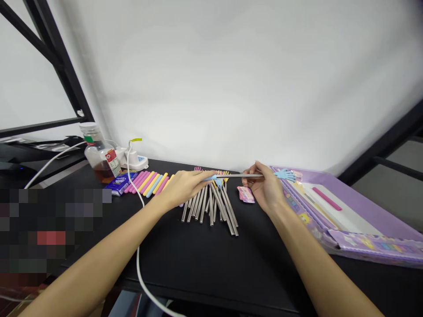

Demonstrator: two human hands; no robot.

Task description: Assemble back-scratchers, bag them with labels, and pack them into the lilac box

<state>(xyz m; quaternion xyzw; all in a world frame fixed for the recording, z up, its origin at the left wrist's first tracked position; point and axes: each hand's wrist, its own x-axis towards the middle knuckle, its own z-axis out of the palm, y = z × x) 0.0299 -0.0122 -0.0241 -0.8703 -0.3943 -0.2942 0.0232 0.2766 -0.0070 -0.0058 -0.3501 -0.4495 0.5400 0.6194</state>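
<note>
One left hand [185,187], one right hand [264,187]. One raised steel tube [239,175]; over ten piled steel tubes [210,207], exact number unclear. About eight pastel sticks [147,184]. Two blue hand-shaped pieces [284,175]. One glass jar [101,154]. One blue packet [120,184]. One pink packet [246,194]. One purple tray [363,207]. One white cable [138,264].

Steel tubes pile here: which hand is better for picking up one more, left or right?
Probably the left hand. Its fingers lie right by the top of the steel tubes, while the right hand looks busy gripping a long steel tube.
</note>
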